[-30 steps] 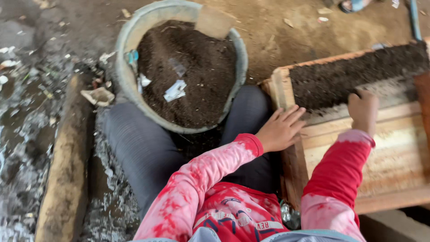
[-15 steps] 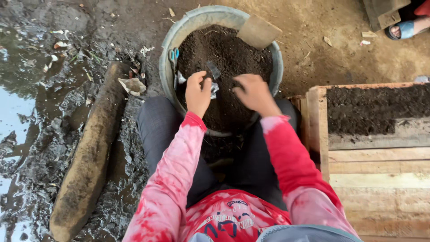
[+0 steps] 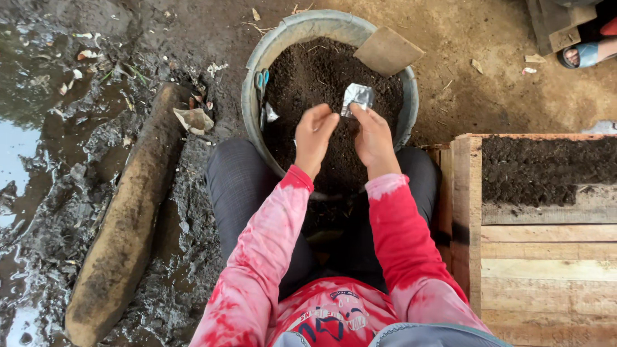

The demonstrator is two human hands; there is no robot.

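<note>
Right now both hands work above the tub's middle. Right hand pinches a small silvery bag at its lower edge, fingers narrow, likely to open it. Left hand is just beside it, fingers curled, apparently empty. Tub of dark soil sits between the knees, so soil is within reach. Scissors stand at its left rim, a flat board leans on the far right rim. Wooden tray with soil lies right; log left on mud.
</note>
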